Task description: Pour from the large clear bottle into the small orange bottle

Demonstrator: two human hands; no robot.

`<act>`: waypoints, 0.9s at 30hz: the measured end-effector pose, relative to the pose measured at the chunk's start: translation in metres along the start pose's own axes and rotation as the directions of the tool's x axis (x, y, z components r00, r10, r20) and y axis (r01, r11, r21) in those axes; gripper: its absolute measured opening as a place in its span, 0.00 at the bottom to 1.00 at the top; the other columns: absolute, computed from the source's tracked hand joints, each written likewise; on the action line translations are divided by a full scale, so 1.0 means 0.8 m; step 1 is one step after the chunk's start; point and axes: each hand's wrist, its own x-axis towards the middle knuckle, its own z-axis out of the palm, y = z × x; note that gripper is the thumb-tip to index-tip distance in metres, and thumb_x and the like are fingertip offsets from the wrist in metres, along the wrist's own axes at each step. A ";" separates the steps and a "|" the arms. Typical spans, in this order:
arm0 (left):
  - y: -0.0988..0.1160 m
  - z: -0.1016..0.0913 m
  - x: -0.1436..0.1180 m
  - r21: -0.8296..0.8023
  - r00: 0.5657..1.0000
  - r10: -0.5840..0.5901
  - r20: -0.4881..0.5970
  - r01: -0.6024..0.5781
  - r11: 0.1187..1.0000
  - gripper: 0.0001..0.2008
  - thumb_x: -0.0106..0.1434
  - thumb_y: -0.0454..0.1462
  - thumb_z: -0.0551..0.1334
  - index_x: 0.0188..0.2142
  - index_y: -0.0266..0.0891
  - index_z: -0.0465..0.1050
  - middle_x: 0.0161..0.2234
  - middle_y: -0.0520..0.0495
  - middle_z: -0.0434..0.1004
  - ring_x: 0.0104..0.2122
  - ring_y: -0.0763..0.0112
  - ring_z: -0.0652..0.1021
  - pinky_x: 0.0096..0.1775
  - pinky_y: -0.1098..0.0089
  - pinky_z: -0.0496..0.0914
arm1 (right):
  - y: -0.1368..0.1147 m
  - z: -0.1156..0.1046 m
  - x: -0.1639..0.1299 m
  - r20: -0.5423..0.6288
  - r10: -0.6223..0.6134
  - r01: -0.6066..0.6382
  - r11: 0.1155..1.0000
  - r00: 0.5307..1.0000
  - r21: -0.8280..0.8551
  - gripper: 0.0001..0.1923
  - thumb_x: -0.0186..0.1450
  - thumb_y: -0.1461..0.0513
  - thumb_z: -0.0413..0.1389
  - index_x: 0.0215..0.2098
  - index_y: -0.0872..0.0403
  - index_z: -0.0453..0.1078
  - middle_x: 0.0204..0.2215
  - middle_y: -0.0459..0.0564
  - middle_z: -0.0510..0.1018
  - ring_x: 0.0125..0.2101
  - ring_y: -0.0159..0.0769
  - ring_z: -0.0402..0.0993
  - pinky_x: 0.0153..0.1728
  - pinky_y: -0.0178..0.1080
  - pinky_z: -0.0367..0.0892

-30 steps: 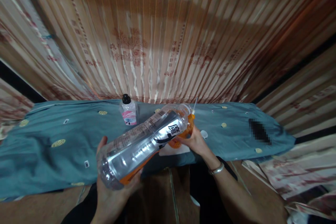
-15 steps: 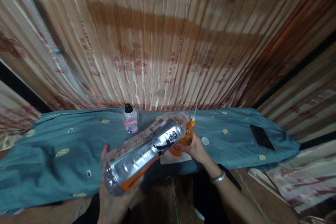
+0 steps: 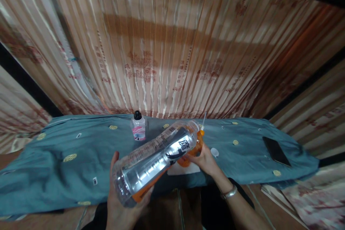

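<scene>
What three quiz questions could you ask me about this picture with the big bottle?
1. True or false: the left hand holds the base of the tilted big bottle.
2. What colour is the cap of the small bottle standing on the cloth? A red, B black, C white.
3. What dark flat thing lies at the right end of the cloth?

Key
1. True.
2. B, black.
3. A phone. The right hand is not near it; it holds an orange container at the big bottle's mouth.
</scene>
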 end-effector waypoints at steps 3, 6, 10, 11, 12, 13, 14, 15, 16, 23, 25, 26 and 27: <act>-0.008 -0.002 0.001 0.028 0.999 0.020 0.038 -0.021 0.999 0.55 0.38 0.41 0.75 0.64 0.59 0.51 0.46 0.53 0.76 0.44 0.56 0.79 0.55 0.47 0.68 | 0.002 0.001 -0.001 -0.017 0.003 -0.003 1.000 1.000 0.000 0.34 0.50 0.54 0.69 0.52 0.52 0.64 0.47 0.55 0.80 0.47 0.49 0.77 0.50 0.49 0.71; -0.013 -0.002 0.002 -0.011 0.999 -0.007 0.047 0.008 1.000 0.55 0.39 0.42 0.74 0.64 0.60 0.49 0.47 0.53 0.77 0.44 0.55 0.79 0.53 0.47 0.70 | 0.004 0.001 -0.001 -0.024 0.004 -0.004 1.000 1.000 -0.004 0.34 0.50 0.54 0.69 0.52 0.53 0.65 0.46 0.55 0.80 0.46 0.50 0.77 0.50 0.51 0.71; -0.011 -0.001 0.002 0.006 0.999 0.033 0.028 -0.033 0.999 0.53 0.40 0.41 0.74 0.64 0.59 0.51 0.46 0.53 0.76 0.44 0.57 0.79 0.57 0.48 0.67 | 0.000 0.001 -0.002 -0.018 0.005 -0.006 1.000 1.000 -0.006 0.33 0.51 0.53 0.68 0.51 0.53 0.65 0.47 0.55 0.79 0.47 0.51 0.76 0.50 0.52 0.71; -0.009 -0.001 0.002 0.027 0.998 0.059 0.018 -0.060 0.998 0.53 0.40 0.41 0.74 0.64 0.58 0.52 0.46 0.52 0.76 0.44 0.58 0.79 0.57 0.50 0.67 | -0.001 0.001 -0.002 -0.016 0.007 -0.007 1.000 1.000 -0.011 0.33 0.51 0.53 0.68 0.51 0.53 0.65 0.47 0.55 0.79 0.47 0.51 0.76 0.50 0.52 0.71; -0.007 0.000 0.002 0.047 0.997 0.081 0.011 -0.081 0.996 0.53 0.40 0.41 0.74 0.64 0.57 0.53 0.46 0.52 0.76 0.44 0.59 0.79 0.57 0.51 0.67 | -0.002 0.001 -0.002 -0.017 0.008 -0.008 1.000 1.000 -0.015 0.32 0.51 0.53 0.68 0.51 0.53 0.65 0.47 0.56 0.79 0.47 0.51 0.76 0.50 0.52 0.70; -0.006 0.000 0.001 0.062 0.996 0.094 0.008 -0.094 0.994 0.53 0.40 0.41 0.74 0.64 0.55 0.53 0.45 0.52 0.76 0.44 0.59 0.79 0.56 0.52 0.69 | -0.003 0.001 -0.002 -0.015 0.009 -0.010 1.000 1.000 -0.015 0.32 0.51 0.53 0.68 0.50 0.53 0.65 0.46 0.56 0.79 0.47 0.51 0.76 0.50 0.51 0.71; -0.004 0.000 0.001 0.070 0.996 0.093 0.008 -0.094 0.993 0.53 0.39 0.41 0.74 0.64 0.54 0.53 0.45 0.51 0.77 0.43 0.58 0.79 0.54 0.53 0.71 | -0.003 0.001 -0.001 -0.013 0.010 -0.010 1.000 1.000 -0.010 0.33 0.51 0.53 0.68 0.50 0.53 0.65 0.46 0.56 0.79 0.47 0.50 0.77 0.50 0.51 0.71; -0.004 0.000 0.001 0.067 0.997 0.081 0.011 -0.082 0.994 0.53 0.39 0.41 0.74 0.64 0.53 0.53 0.45 0.50 0.77 0.42 0.58 0.79 0.52 0.54 0.73 | -0.003 0.001 -0.001 -0.011 0.010 -0.010 1.000 1.000 -0.002 0.33 0.50 0.53 0.69 0.50 0.53 0.65 0.46 0.55 0.79 0.47 0.50 0.77 0.50 0.50 0.71; -0.003 0.001 0.000 0.056 0.998 0.064 0.015 -0.065 0.996 0.54 0.38 0.41 0.75 0.64 0.53 0.53 0.45 0.50 0.77 0.42 0.57 0.80 0.50 0.54 0.74 | -0.002 0.001 -0.001 -0.012 0.010 -0.010 1.000 1.000 0.006 0.33 0.50 0.53 0.69 0.50 0.53 0.65 0.47 0.55 0.79 0.47 0.50 0.77 0.50 0.50 0.71; -0.008 -0.002 0.003 0.032 0.998 0.043 0.038 -0.044 0.999 0.49 0.37 0.39 0.74 0.59 0.55 0.58 0.44 0.52 0.77 0.41 0.57 0.79 0.44 0.56 0.77 | 0.001 0.001 -0.001 -0.017 0.034 -0.033 0.999 0.999 0.040 0.35 0.48 0.54 0.70 0.52 0.51 0.65 0.47 0.54 0.79 0.48 0.49 0.76 0.52 0.51 0.70; -0.008 -0.004 0.005 0.088 0.997 0.077 0.027 -0.079 0.993 0.46 0.36 0.38 0.75 0.56 0.55 0.62 0.44 0.53 0.75 0.43 0.56 0.78 0.44 0.56 0.78 | -0.002 0.002 -0.001 -0.004 0.055 -0.054 0.996 0.998 0.066 0.35 0.49 0.54 0.70 0.52 0.51 0.64 0.48 0.54 0.79 0.48 0.49 0.76 0.52 0.51 0.70; -0.008 -0.003 0.005 0.110 0.996 0.090 0.023 -0.091 0.990 0.45 0.35 0.39 0.75 0.55 0.55 0.63 0.45 0.53 0.74 0.43 0.56 0.77 0.45 0.55 0.77 | -0.003 0.002 -0.002 0.001 0.064 -0.064 0.995 0.998 0.074 0.36 0.49 0.54 0.70 0.52 0.52 0.64 0.48 0.54 0.79 0.48 0.49 0.76 0.52 0.51 0.70; -0.007 -0.003 0.004 0.118 0.995 0.094 0.020 -0.095 0.988 0.44 0.35 0.39 0.75 0.54 0.55 0.63 0.45 0.53 0.74 0.43 0.55 0.77 0.47 0.53 0.76 | -0.004 0.002 -0.002 0.001 0.070 -0.070 0.995 0.998 0.076 0.36 0.49 0.54 0.70 0.52 0.52 0.64 0.48 0.55 0.79 0.48 0.49 0.76 0.52 0.51 0.69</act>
